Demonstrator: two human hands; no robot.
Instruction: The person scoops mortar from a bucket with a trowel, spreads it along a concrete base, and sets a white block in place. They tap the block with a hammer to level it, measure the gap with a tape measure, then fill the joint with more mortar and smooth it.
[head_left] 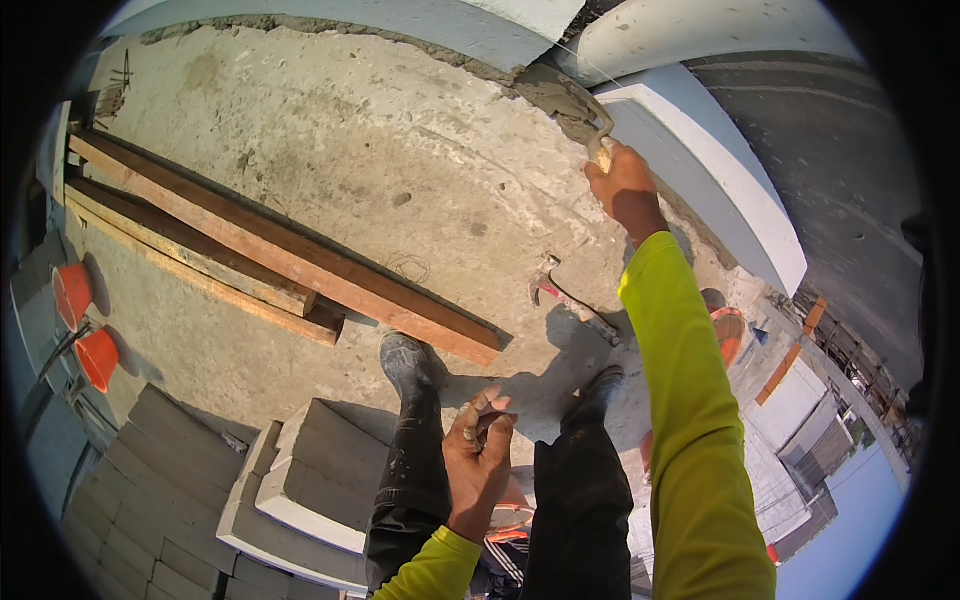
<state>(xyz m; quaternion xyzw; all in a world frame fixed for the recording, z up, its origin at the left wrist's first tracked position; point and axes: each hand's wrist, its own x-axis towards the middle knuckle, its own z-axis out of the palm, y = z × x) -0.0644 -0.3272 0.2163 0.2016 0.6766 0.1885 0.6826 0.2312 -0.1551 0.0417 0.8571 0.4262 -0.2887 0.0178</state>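
My right hand [627, 188] is stretched forward, closed around the pale handle of a trowel [604, 130]. The trowel's bent neck reaches to wet grey mortar [557, 98] in the gap between two light blocks, and its blade is hardly visible. One block [700, 170] lies just right of the hand; the other block [400, 40] runs along the far edge. My left hand [481, 455] hovers over my legs with its fingers curled in toward the thumb; I cannot make out whether anything is inside. A claw hammer [572, 302] lies on the concrete floor between the hands.
Long timber beams [290, 260] lie on the floor [330, 130] at left. Two orange buckets [72, 294] stand at the far left. Stacked grey blocks [330, 470] fill the lower left. Another orange bucket [728, 332] is beyond my right forearm. A thin string [590, 62] crosses above the mortar.
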